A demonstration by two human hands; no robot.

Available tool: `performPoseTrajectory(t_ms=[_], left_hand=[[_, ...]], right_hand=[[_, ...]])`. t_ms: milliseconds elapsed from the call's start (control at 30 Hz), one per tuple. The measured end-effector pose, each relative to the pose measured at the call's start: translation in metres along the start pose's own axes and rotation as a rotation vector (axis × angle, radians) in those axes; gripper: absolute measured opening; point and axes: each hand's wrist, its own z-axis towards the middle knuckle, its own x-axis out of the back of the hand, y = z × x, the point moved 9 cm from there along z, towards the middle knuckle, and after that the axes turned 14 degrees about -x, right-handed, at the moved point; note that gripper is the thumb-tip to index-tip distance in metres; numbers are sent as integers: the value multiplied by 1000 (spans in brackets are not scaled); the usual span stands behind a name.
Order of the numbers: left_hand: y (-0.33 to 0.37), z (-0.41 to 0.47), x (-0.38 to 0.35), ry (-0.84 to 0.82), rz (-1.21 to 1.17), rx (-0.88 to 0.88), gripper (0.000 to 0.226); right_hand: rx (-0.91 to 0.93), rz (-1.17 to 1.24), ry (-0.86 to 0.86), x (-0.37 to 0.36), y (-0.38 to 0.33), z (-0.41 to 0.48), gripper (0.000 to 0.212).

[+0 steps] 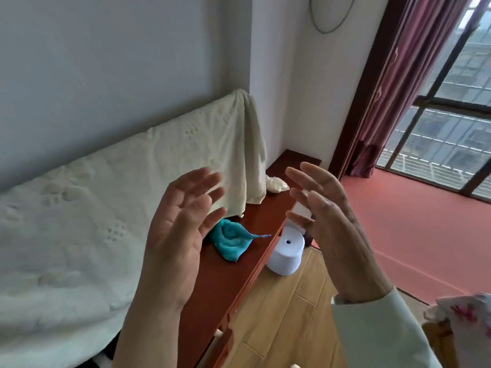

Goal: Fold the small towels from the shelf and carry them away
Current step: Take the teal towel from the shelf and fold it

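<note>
Two empty hands lifted over the shelf, the small towels lying loose on it.

Nearest, the left hand (183,235) and right hand (332,235) are held up side by side and apart, palms turned toward each other. Each grip is slack, fingers spread and straight, holding nothing; the right wrist wears a pale sleeve (372,330). Below them runs the red-brown shelf (220,288), with a crumpled teal towel (232,241) on it, partly hidden behind the left fingers. Just off the shelf edge a white cylinder (285,254) stands on the wood floor (287,314). Farther along the shelf a bunched white towel (276,184) lies beside the hanging corner of a cream cover (106,203). Beyond are a maroon curtain (393,102) and a window (451,134).
</note>
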Motion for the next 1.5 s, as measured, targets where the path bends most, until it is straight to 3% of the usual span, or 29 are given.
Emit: performPoseTrajectory(t_ms=[300, 500, 667, 800, 1000, 1100, 1233, 1367, 1500], left_hand=[[-100, 51, -11, 300, 282, 90, 34], [-181, 52, -7, 455, 424, 274, 24], [-245, 42, -2, 428, 504, 477, 29], [-301, 22, 8, 438, 449, 643, 31], [-374, -10, 19, 334, 557, 810, 37], [-401, -19, 19, 254, 603, 861, 40], [-423, -25, 17, 210, 601, 927, 51], [-426, -21, 22, 173, 654, 925, 46], [-403, -12, 37, 322, 655, 846, 29]], right_hand=[[-130, 6, -302, 23, 48, 156, 46], [-248, 10, -386, 36, 102, 216, 46], [-340, -24, -426, 37, 146, 238, 45], [-458, -21, -404, 38, 185, 254, 58], [-524, -59, -397, 37, 240, 265, 53], [-570, -63, -375, 39, 268, 268, 44], [-592, -78, -368, 41, 291, 269, 54], [-608, -90, -370, 37, 300, 269, 51], [-588, -84, -369, 32, 290, 271, 43]])
